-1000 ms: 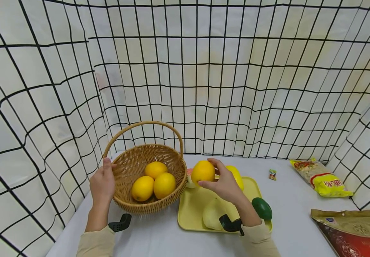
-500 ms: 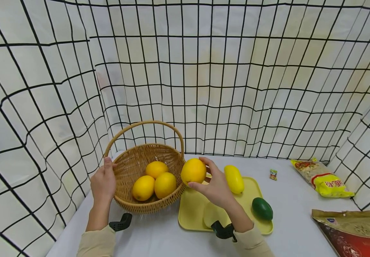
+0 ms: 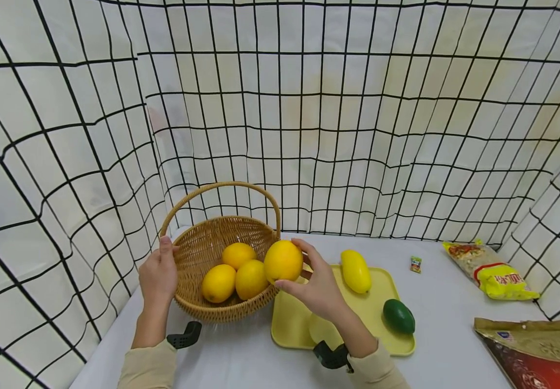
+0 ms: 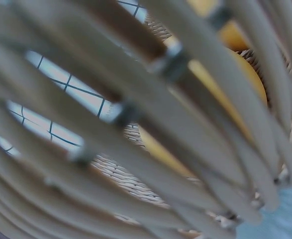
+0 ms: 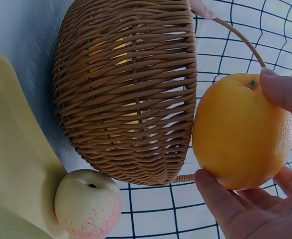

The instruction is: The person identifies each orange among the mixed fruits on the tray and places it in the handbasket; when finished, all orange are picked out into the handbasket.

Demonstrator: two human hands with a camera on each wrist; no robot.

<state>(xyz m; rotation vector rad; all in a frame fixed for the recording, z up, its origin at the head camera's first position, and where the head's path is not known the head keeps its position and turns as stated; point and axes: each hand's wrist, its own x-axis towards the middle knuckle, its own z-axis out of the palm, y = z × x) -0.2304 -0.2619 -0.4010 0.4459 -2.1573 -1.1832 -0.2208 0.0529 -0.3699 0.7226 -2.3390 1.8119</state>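
Note:
My left hand grips the wicker basket at its left rim, by the foot of the arched handle. The basket is tilted toward me, with three yellow-orange oranges lying inside. My right hand holds another orange between thumb and fingers, overlapping the basket's right rim in the head view. Its green stem end shows in the right wrist view, level with the basket's mouth. Blurred wicker strands fill the left wrist view, orange skin showing through the gaps.
Right of the basket lies a yellow tray with a yellow mango-like fruit, a dark green avocado-like fruit and a pale peach. Farther right are a small packet, a yellow bag and a red-brown bag. Black-gridded walls enclose the table.
My right hand has carried the orange leftward from above the tray to the basket's right rim. The left hand keeps its grip and the basket stays nearly in place.

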